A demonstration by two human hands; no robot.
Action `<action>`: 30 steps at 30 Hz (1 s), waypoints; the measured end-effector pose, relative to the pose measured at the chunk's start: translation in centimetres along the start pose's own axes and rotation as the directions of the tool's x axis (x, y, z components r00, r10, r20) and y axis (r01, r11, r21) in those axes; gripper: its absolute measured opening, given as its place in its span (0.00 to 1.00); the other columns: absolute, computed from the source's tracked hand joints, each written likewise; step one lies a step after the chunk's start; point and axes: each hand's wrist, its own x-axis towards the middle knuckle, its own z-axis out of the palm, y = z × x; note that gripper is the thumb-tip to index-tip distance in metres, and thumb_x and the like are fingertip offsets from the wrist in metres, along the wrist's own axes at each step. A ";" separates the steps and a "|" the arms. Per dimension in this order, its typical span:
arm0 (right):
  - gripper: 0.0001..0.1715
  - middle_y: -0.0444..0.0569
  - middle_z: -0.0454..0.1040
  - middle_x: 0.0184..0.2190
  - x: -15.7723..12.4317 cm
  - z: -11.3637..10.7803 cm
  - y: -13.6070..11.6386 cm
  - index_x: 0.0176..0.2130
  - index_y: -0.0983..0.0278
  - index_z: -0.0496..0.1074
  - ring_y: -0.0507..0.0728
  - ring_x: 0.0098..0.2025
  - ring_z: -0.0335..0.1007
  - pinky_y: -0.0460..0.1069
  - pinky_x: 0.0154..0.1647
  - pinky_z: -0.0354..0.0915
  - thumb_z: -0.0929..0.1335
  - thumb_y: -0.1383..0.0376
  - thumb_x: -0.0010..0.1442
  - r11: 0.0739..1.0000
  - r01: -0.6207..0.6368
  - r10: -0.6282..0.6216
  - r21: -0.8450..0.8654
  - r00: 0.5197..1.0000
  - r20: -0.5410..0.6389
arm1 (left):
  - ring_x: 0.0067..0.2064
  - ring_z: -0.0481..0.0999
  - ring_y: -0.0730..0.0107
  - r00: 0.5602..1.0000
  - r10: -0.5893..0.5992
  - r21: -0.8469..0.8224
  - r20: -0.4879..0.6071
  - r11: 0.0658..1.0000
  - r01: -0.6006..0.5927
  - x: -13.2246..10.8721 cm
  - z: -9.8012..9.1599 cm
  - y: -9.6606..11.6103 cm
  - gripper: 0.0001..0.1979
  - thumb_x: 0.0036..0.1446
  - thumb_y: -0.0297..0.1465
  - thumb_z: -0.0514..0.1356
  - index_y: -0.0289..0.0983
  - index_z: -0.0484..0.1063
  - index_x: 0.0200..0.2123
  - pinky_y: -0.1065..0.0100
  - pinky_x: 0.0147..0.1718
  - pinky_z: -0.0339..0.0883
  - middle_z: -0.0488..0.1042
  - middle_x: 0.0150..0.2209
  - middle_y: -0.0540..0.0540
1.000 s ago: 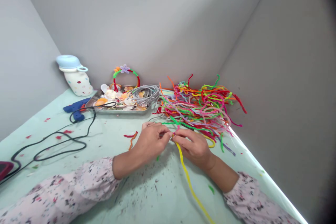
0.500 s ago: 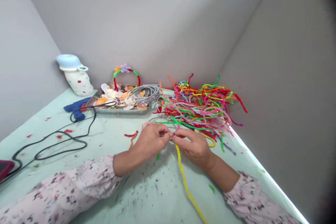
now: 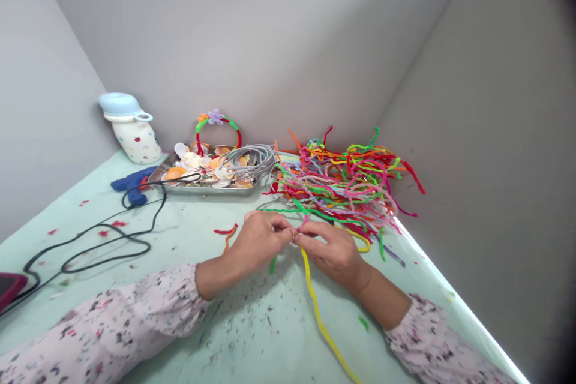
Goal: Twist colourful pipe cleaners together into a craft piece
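Note:
My left hand (image 3: 261,239) and my right hand (image 3: 332,251) meet in front of the far pile, fingertips pinched close together. Between them a pink pipe cleaner (image 3: 304,221) shows, with a green pipe cleaner (image 3: 300,206) sticking up just beyond it. From under my right fingers a long yellow pipe cleaner (image 3: 318,312) hangs down and runs off the bottom edge. The exact join between the fingertips is hidden. Both hands are closed on these pieces.
A heap of coloured pipe cleaners (image 3: 342,183) lies behind my hands. Further left are a metal tray (image 3: 202,191) of shells, a grey wire coil (image 3: 258,162), a decorated headband (image 3: 238,132), a blue glue gun (image 3: 135,183) with black cord (image 3: 108,259) and a white bottle (image 3: 137,138).
My hands stay almost in place, both still pinching. The whole view has shifted very slightly.

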 end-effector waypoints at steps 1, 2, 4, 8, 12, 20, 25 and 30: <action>0.11 0.50 0.77 0.37 0.0 0.0 0.0 0.42 0.61 0.75 0.53 0.39 0.73 0.46 0.39 0.70 0.68 0.73 0.59 1.000 -0.002 0.002 0.000 1.000 0.001 | 0.29 0.73 0.72 1.000 0.005 0.001 -0.004 1.000 -0.005 0.0 0.0 0.0 0.10 0.52 0.29 0.58 0.36 0.80 0.26 0.72 0.30 0.60 0.78 0.25 0.52; 0.11 0.50 0.77 0.37 0.0 0.0 0.0 0.42 0.62 0.75 0.53 0.39 0.73 0.46 0.39 0.70 0.68 0.73 0.59 1.000 -0.002 0.002 -0.003 1.000 -0.002 | 0.29 0.73 0.72 1.000 0.007 -0.001 -0.007 1.000 -0.007 0.0 0.0 0.0 0.10 0.52 0.29 0.58 0.36 0.80 0.26 0.72 0.30 0.60 0.78 0.25 0.52; 0.11 0.50 0.77 0.36 0.1 -0.1 0.0 0.41 0.62 0.75 0.53 0.38 0.73 0.46 0.39 0.71 0.68 0.73 0.59 1.000 0.007 -0.008 -0.008 1.000 -0.015 | 0.29 0.73 0.72 1.000 -0.006 -0.016 -0.010 1.000 0.006 0.0 0.0 0.1 0.10 0.52 0.29 0.58 0.36 0.80 0.26 0.73 0.29 0.60 0.78 0.25 0.52; 0.10 0.50 0.77 0.37 0.2 -0.2 -0.1 0.41 0.62 0.75 0.53 0.39 0.73 0.46 0.39 0.71 0.68 0.73 0.59 1.000 0.009 -0.009 -0.014 1.000 -0.023 | 0.29 0.72 0.71 0.999 -0.047 -0.065 0.010 0.997 0.048 0.0 0.0 0.0 0.10 0.53 0.30 0.58 0.36 0.80 0.27 0.73 0.27 0.59 0.78 0.25 0.52; 0.11 0.51 0.77 0.39 0.2 -0.1 -0.2 0.41 0.61 0.75 0.53 0.41 0.74 0.46 0.40 0.71 0.67 0.72 0.60 1.000 0.003 -0.003 -0.009 1.000 0.002 | 0.28 0.70 0.71 0.998 -0.049 -0.096 0.039 0.994 0.053 0.1 0.1 -0.5 0.12 0.54 0.33 0.57 0.34 0.77 0.25 0.72 0.27 0.58 0.74 0.23 0.51; 0.10 0.51 0.78 0.38 0.4 -0.2 -0.4 0.40 0.61 0.76 0.52 0.40 0.74 0.45 0.40 0.70 0.67 0.72 0.60 1.000 0.006 -0.006 -0.003 1.000 0.007 | 0.28 0.70 0.71 0.998 -0.049 -0.088 0.040 0.995 0.052 0.1 0.1 -0.4 0.12 0.54 0.34 0.58 0.34 0.76 0.24 0.72 0.27 0.58 0.74 0.23 0.50; 0.10 0.51 0.77 0.37 0.3 -0.1 -0.3 0.41 0.63 0.76 0.52 0.39 0.74 0.45 0.38 0.70 0.68 0.73 0.59 1.000 -0.005 0.005 0.006 1.000 -0.012 | 0.30 0.72 0.70 0.999 0.011 -0.052 0.030 0.999 -0.010 0.2 0.2 -0.4 0.12 0.55 0.32 0.57 0.34 0.77 0.25 0.71 0.30 0.60 0.77 0.25 0.49; 0.10 0.51 0.77 0.36 0.2 0.0 -0.2 0.40 0.62 0.75 0.52 0.37 0.73 0.46 0.36 0.70 0.67 0.73 0.59 0.999 -0.034 0.034 0.043 0.999 -0.011 | 0.31 0.73 0.70 0.989 0.146 0.066 0.017 0.987 -0.147 0.3 0.5 -0.6 0.11 0.56 0.30 0.57 0.36 0.77 0.26 0.68 0.35 0.60 0.77 0.25 0.50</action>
